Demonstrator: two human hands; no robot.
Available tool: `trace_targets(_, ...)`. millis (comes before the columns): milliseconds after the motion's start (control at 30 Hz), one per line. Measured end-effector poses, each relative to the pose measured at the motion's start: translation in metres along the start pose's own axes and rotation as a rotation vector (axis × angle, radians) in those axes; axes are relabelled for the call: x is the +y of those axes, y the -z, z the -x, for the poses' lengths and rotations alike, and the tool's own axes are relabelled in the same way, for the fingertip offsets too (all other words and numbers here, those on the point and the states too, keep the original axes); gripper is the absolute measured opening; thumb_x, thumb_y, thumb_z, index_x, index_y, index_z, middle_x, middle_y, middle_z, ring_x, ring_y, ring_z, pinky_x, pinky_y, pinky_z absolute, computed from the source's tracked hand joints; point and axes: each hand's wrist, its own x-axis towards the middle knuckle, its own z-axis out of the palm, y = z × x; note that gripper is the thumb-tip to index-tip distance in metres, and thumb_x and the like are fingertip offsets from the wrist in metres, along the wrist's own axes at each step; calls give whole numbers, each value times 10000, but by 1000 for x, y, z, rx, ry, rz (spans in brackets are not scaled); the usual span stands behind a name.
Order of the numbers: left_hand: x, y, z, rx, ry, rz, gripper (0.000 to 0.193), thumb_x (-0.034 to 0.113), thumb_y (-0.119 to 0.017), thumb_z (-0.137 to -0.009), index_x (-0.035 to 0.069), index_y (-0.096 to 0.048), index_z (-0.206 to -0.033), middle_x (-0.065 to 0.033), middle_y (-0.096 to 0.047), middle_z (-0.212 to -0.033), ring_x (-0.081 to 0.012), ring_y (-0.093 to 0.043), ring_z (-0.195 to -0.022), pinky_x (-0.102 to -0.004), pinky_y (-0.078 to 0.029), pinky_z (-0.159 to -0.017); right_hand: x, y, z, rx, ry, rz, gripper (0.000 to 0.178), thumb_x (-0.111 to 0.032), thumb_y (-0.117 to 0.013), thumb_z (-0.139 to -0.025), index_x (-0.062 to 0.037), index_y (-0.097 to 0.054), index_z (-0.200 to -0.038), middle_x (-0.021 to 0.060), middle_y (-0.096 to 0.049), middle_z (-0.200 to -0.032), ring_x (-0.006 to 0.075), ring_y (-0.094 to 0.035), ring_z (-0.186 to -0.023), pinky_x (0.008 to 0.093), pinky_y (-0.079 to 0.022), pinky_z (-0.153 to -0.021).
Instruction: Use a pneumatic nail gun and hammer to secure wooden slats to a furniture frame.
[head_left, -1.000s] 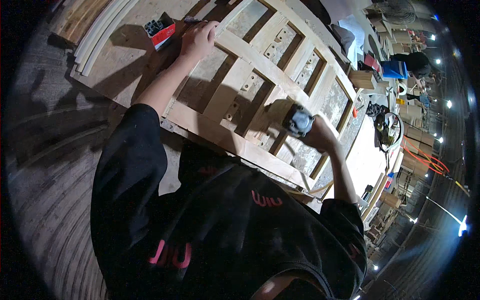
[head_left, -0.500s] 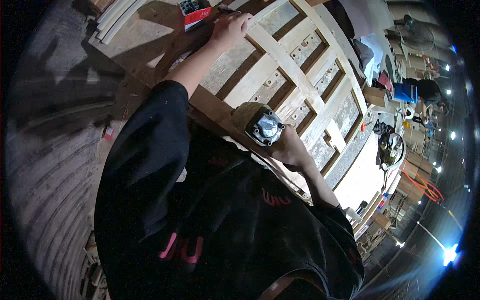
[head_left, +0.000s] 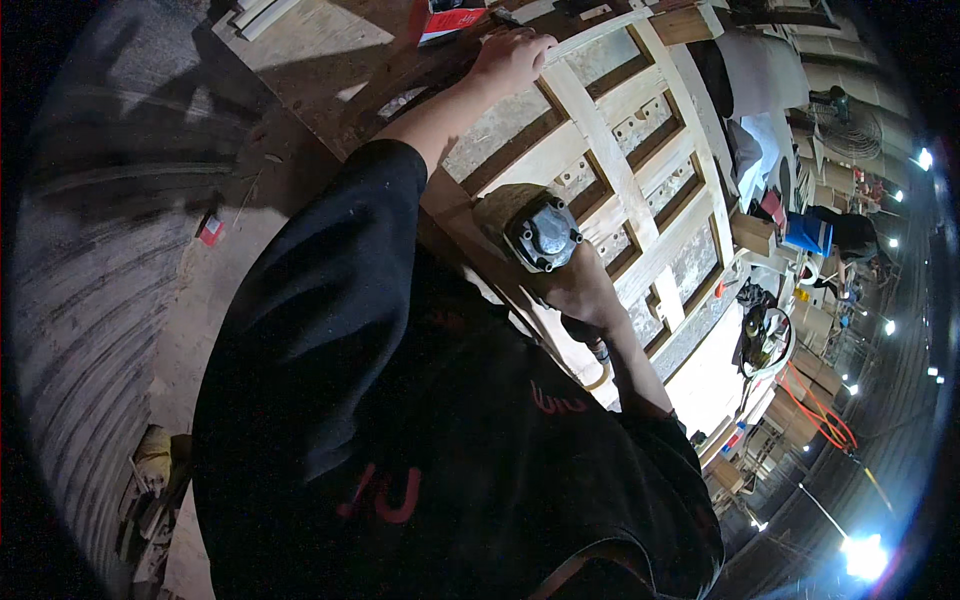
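A pale wooden frame [head_left: 597,140] of long rails and cross slats lies on the bench in front of me. At its far left corner my left hand [head_left: 512,58] is closed over the edge, with fingertips partly hidden. My right hand [head_left: 583,290] grips a nail gun [head_left: 541,234], whose worn, rounded head with a metal cap faces up. The gun sits against the frame's near side; its nose is hidden beneath the head. Below my right hand, part of the handle and a hose fitting [head_left: 600,351] show.
A red box [head_left: 452,22] lies beyond my left hand. On the right are a wooden block [head_left: 752,233], a blue bin [head_left: 808,233], a round white-rimmed container [head_left: 768,342] and orange hose [head_left: 822,412]. Someone in dark clothes [head_left: 848,228] is farther off.
The view has turned a little, so the frame and my left hand appear farther right. Both hands keep their holds, and the nail gun stays by the frame's near side.
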Motion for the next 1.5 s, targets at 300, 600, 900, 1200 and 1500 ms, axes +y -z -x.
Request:
trace_targets(300,3,-4,-3,-59,29,11,210,121,-522,-801,118,-589,-1000,-108,-611,-744,-264,-612,-688,-374,-477,-587,-25,7,1,-24,-92,97,619,-111,-726,-593,26,-401,-1101,158,-435,-920,319,-453,-871,376,-386,-763)
trace_targets(600,-1,-4,-2,-40,49,33,213,130,-545,-755,135,-607,-960,-102,-623,-776,-270,-613,-733,-402,-490,-634,-26,10,5,-23,-11,56,609,-127,-698,-625,37,-391,-1125,203,-500,-985,364,-484,-935,385,-401,-800)
trace_targets(900,-3,-1,-2,-37,36,-45,179,153,-498,-840,152,-598,-988,-99,-635,-796,-272,-624,-724,-386,-495,-608,-14,8,10,-69,19,82,437,-100,-651,-702,16,-423,-1056,192,-462,-885,348,-460,-815,396,-386,-726)
trace_targets(1200,-5,-8,-4,77,-51,35,175,161,-500,-838,146,-598,-982,-107,-633,-768,-281,-620,-676,-392,-491,-592,6,-2,16,19,138,-29,392,-58,-666,-657,7,-475,-993,148,-499,-768,320,-476,-705,364,-408,-639)
trace_targets(1500,-3,-4,-3,3,12,17,189,161,-504,-829,169,-595,-995,-121,-625,-731,-290,-616,-656,-396,-490,-587,1,11,32,-335,-430,150,441,-61,-644,-668,1,-525,-1088,126,-602,-1005,245,-576,-937,303,-458,-840)
